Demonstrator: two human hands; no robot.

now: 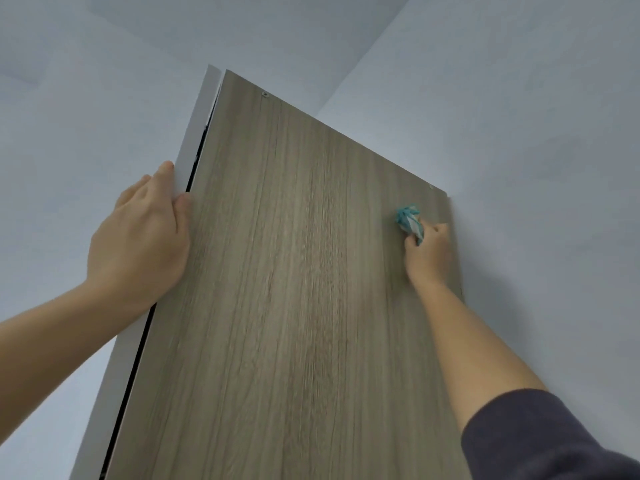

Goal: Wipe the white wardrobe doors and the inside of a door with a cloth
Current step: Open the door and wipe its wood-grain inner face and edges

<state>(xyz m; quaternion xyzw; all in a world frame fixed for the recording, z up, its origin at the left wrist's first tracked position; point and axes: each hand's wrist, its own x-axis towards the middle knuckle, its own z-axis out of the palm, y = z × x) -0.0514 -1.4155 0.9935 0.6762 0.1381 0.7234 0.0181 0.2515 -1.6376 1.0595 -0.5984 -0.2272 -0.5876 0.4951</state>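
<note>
With left hand (138,237) curled round the door (294,271) edge and right hand (427,252) clenched on the cloth (408,221), pressed to the wood-grain inside near its top right corner; long axis downward from there.

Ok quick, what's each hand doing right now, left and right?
Left hand: grips the edge of the wardrobe door.
Right hand: holds a bunched teal cloth against the door's wood-grain inner face.

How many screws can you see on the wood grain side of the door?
2. One screw near the top left corner of the door; a fainter screw near the top right corner, above the cloth. More may sit lower, out of view.
</note>
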